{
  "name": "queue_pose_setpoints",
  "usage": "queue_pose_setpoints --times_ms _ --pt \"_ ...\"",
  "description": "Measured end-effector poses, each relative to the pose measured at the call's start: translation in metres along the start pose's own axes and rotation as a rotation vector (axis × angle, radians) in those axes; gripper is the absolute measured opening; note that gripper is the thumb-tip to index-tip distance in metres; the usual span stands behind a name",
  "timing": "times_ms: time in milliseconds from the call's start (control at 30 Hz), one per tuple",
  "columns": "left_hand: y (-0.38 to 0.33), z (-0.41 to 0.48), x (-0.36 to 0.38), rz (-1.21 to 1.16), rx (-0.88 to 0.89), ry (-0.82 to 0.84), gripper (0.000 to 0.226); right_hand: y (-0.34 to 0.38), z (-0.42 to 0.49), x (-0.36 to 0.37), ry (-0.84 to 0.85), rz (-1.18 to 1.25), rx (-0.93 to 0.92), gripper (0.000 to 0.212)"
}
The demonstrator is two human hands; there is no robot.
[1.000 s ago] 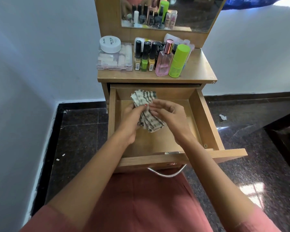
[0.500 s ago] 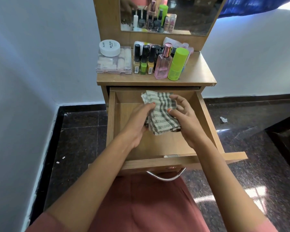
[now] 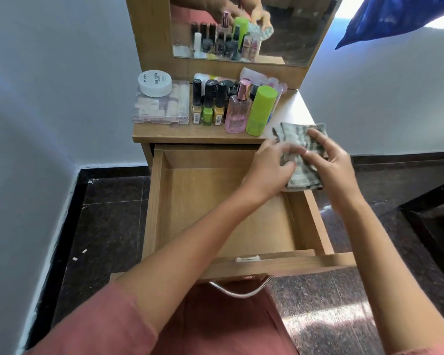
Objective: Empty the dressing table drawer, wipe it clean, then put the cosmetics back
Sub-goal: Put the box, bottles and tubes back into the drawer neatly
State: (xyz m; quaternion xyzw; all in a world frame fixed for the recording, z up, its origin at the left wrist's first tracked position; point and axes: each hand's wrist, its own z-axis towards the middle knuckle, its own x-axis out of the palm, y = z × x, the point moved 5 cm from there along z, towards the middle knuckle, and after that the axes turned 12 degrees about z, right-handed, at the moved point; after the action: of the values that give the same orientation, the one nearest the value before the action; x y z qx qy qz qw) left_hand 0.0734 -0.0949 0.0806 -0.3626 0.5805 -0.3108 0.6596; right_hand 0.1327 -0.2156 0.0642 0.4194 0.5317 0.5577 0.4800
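**Cloth and both hands shift from the drawer's middle to its right rear corner**

Both hands have carried the checked cloth (image 3: 303, 178) up and to the right since half a second ago. It then hung over the middle of the drawer (image 3: 149, 201); it now sits above the drawer's right rear corner, its upper edge reaching over the front right part of the dressing table top (image 3: 292, 108).

The cloth is bunched between the two hands. The left hand (image 3: 267, 172) grips it from the left with curled fingers, and the right hand (image 3: 331, 162) holds it from the right, fingers laid across its top and front. The loose lower end hangs below both hands, over the drawer's right wall.

The drawer stands pulled out, with bare wood showing inside. The cosmetics (image 3: 210, 103) are grouped on the table top to the left of the cloth: small dark-capped bottles, a pink perfume bottle (image 3: 237, 114) and a green bottle (image 3: 260, 108), which stands nearest the cloth but apart from it. Further left, a white jar (image 3: 154, 82) rests on a clear box (image 3: 162, 108).
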Motion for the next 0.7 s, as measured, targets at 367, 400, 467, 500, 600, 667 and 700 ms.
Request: queue_pose_setpoints --times_ms 367,400,467,500,600,667,700 --pt "-0.021 0.105 0.034 0.106 -0.100 -0.103 0.043 0.009 0.112 -0.021 -0.119 -0.439 -0.115 0.048" --pt "-0.019 0.112 0.035 0.111 -0.112 -0.107 0.043 0.007 0.118 -0.020 -0.116 -0.458 -0.109 0.049" --pt "-0.014 0.123 0.038 0.113 -0.148 -0.118 0.044 0.000 0.127 -0.018 -0.087 -0.501 -0.094 0.050" --pt "-0.010 0.126 0.039 0.115 -0.173 -0.123 0.044 -0.003 0.129 -0.016 -0.071 -0.524 -0.090 0.050" --pt "-0.003 0.132 0.044 0.160 -0.226 -0.129 0.044 -0.011 0.133 -0.012 -0.064 -0.577 -0.109 0.049" --pt "-0.002 0.133 0.047 0.195 -0.234 -0.141 0.044 -0.013 0.132 -0.011 -0.079 -0.605 -0.122 0.045" --pt "-0.002 0.133 0.049 0.212 -0.241 -0.147 0.044 -0.015 0.131 -0.011 -0.088 -0.611 -0.117 0.043"
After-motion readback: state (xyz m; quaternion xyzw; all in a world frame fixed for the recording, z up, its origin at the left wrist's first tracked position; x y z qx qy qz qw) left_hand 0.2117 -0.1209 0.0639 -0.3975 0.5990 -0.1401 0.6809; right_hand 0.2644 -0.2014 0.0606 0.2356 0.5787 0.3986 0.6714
